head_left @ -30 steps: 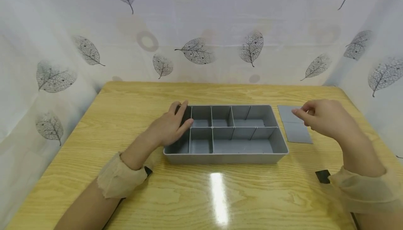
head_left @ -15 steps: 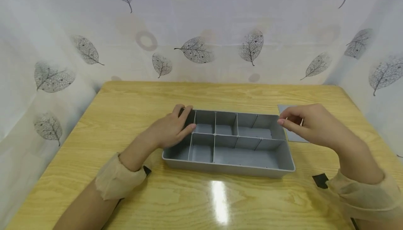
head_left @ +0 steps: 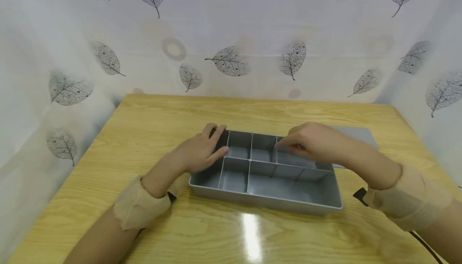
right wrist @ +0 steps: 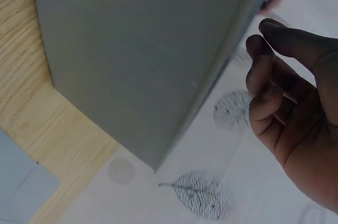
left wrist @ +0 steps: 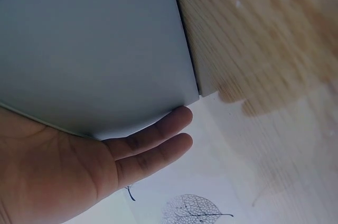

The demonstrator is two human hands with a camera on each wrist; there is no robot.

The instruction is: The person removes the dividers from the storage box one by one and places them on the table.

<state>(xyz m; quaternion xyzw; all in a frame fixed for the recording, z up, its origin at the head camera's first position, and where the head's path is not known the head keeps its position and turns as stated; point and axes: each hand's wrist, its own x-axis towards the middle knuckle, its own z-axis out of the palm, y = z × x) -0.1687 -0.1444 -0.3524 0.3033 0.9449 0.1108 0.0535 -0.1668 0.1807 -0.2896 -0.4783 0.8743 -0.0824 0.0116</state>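
A long grey divided box (head_left: 274, 204) stands on the wooden table in the head view, its right end turned slightly toward me. My left hand (head_left: 200, 151) holds its left end, the thumb over the rim and the fingers at the far corner. In the left wrist view, two fingers (left wrist: 158, 155) lie along the outer wall. My right hand (head_left: 314, 141) is over the back right compartment, index fingertip at a thin grey divider (head_left: 277, 151). The right wrist view shows its thumb and index fingertips close together, a small gap between them and nothing visible in it.
Flat grey panels (head_left: 357, 133) lie on the table right of the box, partly hidden by my right forearm. The wooden table (head_left: 151, 119) reaches back to a leaf-printed curtain (head_left: 252, 23). A bright light reflection crosses the table in front of the box.
My right hand has moved left from over the flat panels to the divider inside the box. The box's right end has swung toward me, while my left hand has kept its hold.
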